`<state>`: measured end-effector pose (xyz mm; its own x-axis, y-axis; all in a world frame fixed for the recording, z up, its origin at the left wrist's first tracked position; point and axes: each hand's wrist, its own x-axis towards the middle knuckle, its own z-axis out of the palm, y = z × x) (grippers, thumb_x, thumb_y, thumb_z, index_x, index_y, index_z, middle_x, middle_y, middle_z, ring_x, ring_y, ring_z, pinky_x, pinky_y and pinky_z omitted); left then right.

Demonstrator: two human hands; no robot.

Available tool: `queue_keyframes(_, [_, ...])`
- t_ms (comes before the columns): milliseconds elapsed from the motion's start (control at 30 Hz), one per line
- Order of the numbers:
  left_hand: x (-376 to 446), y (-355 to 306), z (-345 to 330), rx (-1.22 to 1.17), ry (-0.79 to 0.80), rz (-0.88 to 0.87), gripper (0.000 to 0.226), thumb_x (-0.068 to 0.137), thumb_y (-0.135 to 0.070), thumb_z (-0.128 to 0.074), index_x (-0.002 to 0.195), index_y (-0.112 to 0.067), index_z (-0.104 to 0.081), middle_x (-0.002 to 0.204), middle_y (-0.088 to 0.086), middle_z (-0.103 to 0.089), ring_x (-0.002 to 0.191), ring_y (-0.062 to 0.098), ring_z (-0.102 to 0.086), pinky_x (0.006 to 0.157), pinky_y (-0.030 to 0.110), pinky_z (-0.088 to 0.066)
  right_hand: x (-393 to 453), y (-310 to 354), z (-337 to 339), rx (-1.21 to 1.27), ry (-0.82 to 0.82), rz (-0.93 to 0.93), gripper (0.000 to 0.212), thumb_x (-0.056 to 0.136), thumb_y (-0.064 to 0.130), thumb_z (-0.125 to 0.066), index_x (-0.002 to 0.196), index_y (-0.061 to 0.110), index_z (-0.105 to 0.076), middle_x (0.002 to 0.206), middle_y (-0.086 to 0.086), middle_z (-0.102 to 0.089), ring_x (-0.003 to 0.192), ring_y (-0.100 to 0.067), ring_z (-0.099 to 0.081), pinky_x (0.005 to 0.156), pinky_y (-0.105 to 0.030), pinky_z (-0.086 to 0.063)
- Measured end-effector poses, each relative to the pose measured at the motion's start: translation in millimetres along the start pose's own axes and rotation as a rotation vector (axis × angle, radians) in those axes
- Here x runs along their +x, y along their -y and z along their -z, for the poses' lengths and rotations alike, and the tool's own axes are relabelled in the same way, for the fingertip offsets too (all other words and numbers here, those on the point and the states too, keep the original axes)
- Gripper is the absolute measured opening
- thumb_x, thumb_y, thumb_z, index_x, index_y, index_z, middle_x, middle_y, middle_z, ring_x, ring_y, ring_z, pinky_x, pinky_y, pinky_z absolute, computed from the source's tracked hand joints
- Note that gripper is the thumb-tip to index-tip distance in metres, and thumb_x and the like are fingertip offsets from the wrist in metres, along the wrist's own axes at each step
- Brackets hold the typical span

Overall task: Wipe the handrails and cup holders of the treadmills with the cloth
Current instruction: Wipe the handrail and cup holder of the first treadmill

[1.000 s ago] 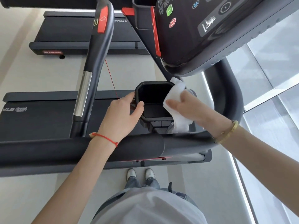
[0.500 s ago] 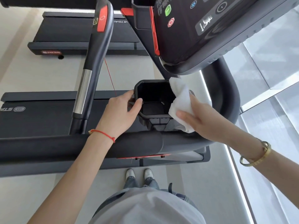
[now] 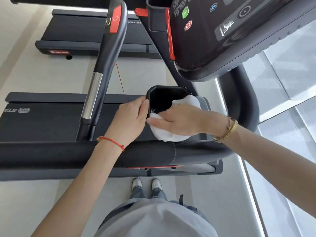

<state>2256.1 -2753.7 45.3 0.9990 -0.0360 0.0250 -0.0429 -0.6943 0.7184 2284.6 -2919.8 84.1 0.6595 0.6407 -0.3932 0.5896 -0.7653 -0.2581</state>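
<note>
Two hands at cup holder (image 3: 166, 95): right hand (image 3: 179, 121) now pressing white cloth (image 3: 169, 134) over near rim, moved across from right side; left hand (image 3: 132, 119) still gripping left wall. Nearer, black handrail (image 3: 68, 155). Beyond, upright grip (image 3: 104, 62), console (image 3: 222, 36) overhanging.

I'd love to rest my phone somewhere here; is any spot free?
Bare belt left of the silver-banded handrail, and the padded front bar. The cup holder is crowded: left hand on its rim, right hand pressing the cloth inside.
</note>
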Motion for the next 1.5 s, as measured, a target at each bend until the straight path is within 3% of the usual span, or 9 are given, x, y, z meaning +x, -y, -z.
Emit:
queue_keyframes(100, [0.2, 0.5, 0.5, 0.013, 0.01, -0.005, 0.034, 0.105, -0.029, -0.033, 0.103, -0.01, -0.06, 0.06, 0.001, -0.053, 0.061, 0.018, -0.053, 0.067, 0.043, -0.046, -2.5, -3.9, 0.2, -0.074, 0.006, 0.01, 0.066, 0.09, 0.067, -0.006, 0.077, 0.022, -0.052, 0.06, 0.009, -0.047, 0.082, -0.022, -0.052, 0.091, -0.039, -0.036])
queue_keyframes(267, [-1.6, 0.6, 2.8, 0.0, 0.013, -0.02, 0.034, 0.105, -0.03, -0.032, 0.116, -0.016, -0.061, 0.075, 0.01, -0.066, 0.072, 0.026, -0.061, 0.076, 0.045, -0.051, -36.4, -15.3, -8.9, -0.129, -0.236, 0.16, 0.057, 0.093, 0.063, -0.026, 0.108, 0.017, -0.055, 0.06, 0.018, -0.034, 0.059, -0.015, -0.041, 0.061, -0.024, -0.02])
queue_keyframes(433, [-1.6, 2.5, 2.2, -0.022, 0.023, -0.016, 0.033, 0.105, -0.032, -0.032, 0.121, -0.024, -0.06, 0.083, 0.008, -0.069, 0.079, 0.023, -0.062, 0.081, 0.042, -0.05, -52.1, -35.4, -10.7, -0.141, -0.218, 0.259, 0.054, 0.098, 0.053, -0.033, 0.124, 0.012, -0.056, 0.099, -0.001, -0.064, 0.089, -0.023, -0.056, 0.081, -0.029, -0.043])
queue_keyframes(700, [-2.1, 3.1, 0.0, -0.002, 0.001, -0.035, 0.03, 0.105, -0.028, -0.034, 0.115, -0.021, -0.062, 0.06, -0.007, -0.051, 0.059, 0.008, -0.053, 0.057, 0.026, -0.033, -5.8, -4.8, -6.2, -0.205, -0.162, 0.032, 0.077, 0.083, 0.069, -0.001, 0.078, 0.019, -0.059, 0.055, 0.007, -0.042, 0.071, -0.02, -0.048, 0.074, -0.031, -0.031])
queue_keyframes(833, [-2.6, 2.7, 1.0, -0.01, -0.002, -0.032, 0.03, 0.105, -0.027, -0.035, 0.114, -0.021, -0.062, 0.06, -0.004, -0.053, 0.059, 0.013, -0.053, 0.061, 0.035, -0.041, -26.0, -7.2, -19.1, -0.193, -0.34, 0.018, 0.058, 0.093, 0.066, -0.025, 0.081, 0.015, -0.05, 0.055, 0.008, -0.034, 0.062, -0.02, -0.041, 0.063, -0.027, -0.019])
queue_keyframes(1033, [-1.1, 4.5, -0.3, 0.007, -0.015, -0.043, 0.028, 0.104, -0.027, -0.036, 0.106, -0.016, -0.062, 0.059, 0.0, -0.054, 0.062, 0.018, -0.053, 0.065, 0.035, -0.041, -53.9, -2.3, -30.8, -0.048, -0.431, -0.033, 0.056, 0.095, 0.055, -0.033, 0.11, 0.008, -0.061, 0.097, -0.003, -0.065, 0.095, -0.025, -0.058, 0.084, -0.026, -0.039])
queue_keyframes(1167, [-0.8, 4.3, -1.0, 0.007, -0.016, -0.037, 0.031, 0.104, -0.031, -0.038, 0.119, -0.023, -0.063, 0.056, -0.009, -0.052, 0.06, 0.006, -0.054, 0.063, 0.031, -0.036, -72.4, 3.0, -48.6, 0.144, -0.523, -0.175, 0.063, 0.1, 0.045, -0.033, 0.149, 0.005, -0.027, 0.156, -0.011, -0.025, 0.146, -0.022, -0.022, 0.118, -0.035, -0.024])
queue_keyframes(1300, [-0.6, 3.8, -0.9, 0.008, -0.019, -0.047, 0.033, 0.104, -0.031, -0.037, 0.123, -0.024, -0.063, 0.052, -0.009, -0.05, 0.06, 0.003, -0.055, 0.058, 0.026, -0.035, -67.2, 4.6, -51.3, 0.398, -0.523, -0.339, 0.069, 0.101, 0.05, -0.025, 0.154, 0.017, 0.005, 0.162, -0.003, -0.004, 0.14, -0.025, -0.031, 0.092, -0.021, -0.035])
queue_keyframes(1500, [-0.2, 2.5, -1.4, 0.03, -0.029, -0.059, 0.032, 0.104, -0.029, -0.036, 0.121, -0.02, -0.062, 0.054, -0.004, -0.053, 0.058, 0.013, -0.056, 0.063, 0.034, -0.045, -26.5, -6.9, -34.6, 0.462, -0.523, -0.524, 0.064, 0.101, 0.038, -0.043, 0.146, 0.001, -0.017, 0.14, -0.019, -0.042, 0.116, -0.035, -0.052, 0.074, -0.026, -0.035])
